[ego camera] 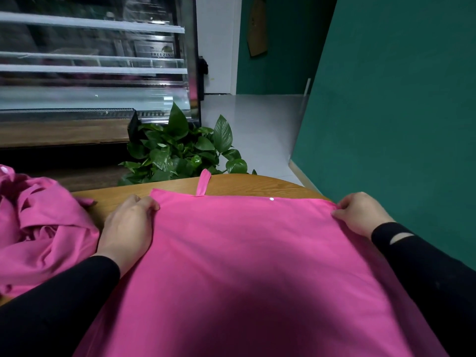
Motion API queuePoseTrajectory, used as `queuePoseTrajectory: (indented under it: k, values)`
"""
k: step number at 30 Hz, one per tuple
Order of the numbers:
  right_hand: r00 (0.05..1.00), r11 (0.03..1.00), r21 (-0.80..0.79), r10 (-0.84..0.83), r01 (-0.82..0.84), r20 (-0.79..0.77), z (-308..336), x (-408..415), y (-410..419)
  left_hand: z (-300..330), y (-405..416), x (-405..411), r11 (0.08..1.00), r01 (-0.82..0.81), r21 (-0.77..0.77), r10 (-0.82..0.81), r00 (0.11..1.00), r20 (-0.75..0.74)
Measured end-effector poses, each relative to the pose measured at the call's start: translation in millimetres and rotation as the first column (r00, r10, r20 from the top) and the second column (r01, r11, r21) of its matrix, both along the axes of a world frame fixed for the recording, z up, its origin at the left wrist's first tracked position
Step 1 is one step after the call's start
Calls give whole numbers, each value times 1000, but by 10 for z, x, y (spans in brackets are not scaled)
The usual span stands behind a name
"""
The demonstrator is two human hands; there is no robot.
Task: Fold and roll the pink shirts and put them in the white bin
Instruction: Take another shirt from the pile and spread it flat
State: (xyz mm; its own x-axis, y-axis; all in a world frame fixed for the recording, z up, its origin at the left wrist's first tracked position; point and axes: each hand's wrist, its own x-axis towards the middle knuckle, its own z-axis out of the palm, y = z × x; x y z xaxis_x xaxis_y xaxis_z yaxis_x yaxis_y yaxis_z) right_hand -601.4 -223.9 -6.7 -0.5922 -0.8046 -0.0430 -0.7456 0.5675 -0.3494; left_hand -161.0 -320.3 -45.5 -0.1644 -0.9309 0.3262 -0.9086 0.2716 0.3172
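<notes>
Two pink garments lie on our wooden table [257, 185]. At the far left sits a crumpled pile of pink shirts [43, 228]. Just right of it, our left hand [127, 228] pinches the left edge of the spread pink shirt [244, 253], fingers curled on the cloth near its far corner. That shirt lies flat across the table, reaching toward us, a narrow pink strap [203, 184] sticking out past its far edge. Beyond stand a leafy plant [180, 150] and a glass display case [92, 68]. At the right, our right hand [360, 213] pinches the shirt's right corner.
</notes>
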Motion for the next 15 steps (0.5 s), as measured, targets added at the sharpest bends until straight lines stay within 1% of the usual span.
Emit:
queuePoseTrajectory:
  k: [1,2,3,4,6,7,9,10,11,13,14,15]
  values:
    - [1000,1000,5,4,-4,2,-1,-19,-27,5,2,-3,1000,-1,-2,1,1000,3]
    - [1000,1000,-25,1,0,24,-2,-37,-58,6,3,-6,1000,0,-5,0,1000,6]
    - [995,996,-91,-7,15,95,19,-54,-83,11,8,-7,1000,1,-9,-1,1000,7]
    - [978,984,-170,-12,49,210,66,-81,-107,11,9,-8,1000,-1,-11,1,1000,8]
    - [900,950,-284,11,126,436,219,-161,-160,15,4,0,1000,-5,-10,5,1000,9]
    - [873,947,-298,44,117,485,313,-218,-162,8,-2,-10,1000,-5,-8,5,1000,10]
    - [847,958,-285,132,23,514,463,-291,-157,10,3,-3,1000,-11,-5,11,1000,15]
    - [812,956,-291,184,-18,554,511,-327,-144,7,2,-1,1000,-12,-6,12,1000,17]
    - [747,948,-316,229,-26,625,554,-354,-134,6,-4,-2,1000,-13,-8,13,1000,17]
    - [582,924,-382,303,14,754,627,-376,-109,4,-9,-1,1000,-19,-2,19,1000,23]
    - [525,918,-394,316,40,790,654,-375,-101,1,-6,-3,1000,-22,1,22,999,27]
    - [494,917,-394,315,61,810,684,-354,-94,5,-2,-4,1000,-25,3,25,999,30]
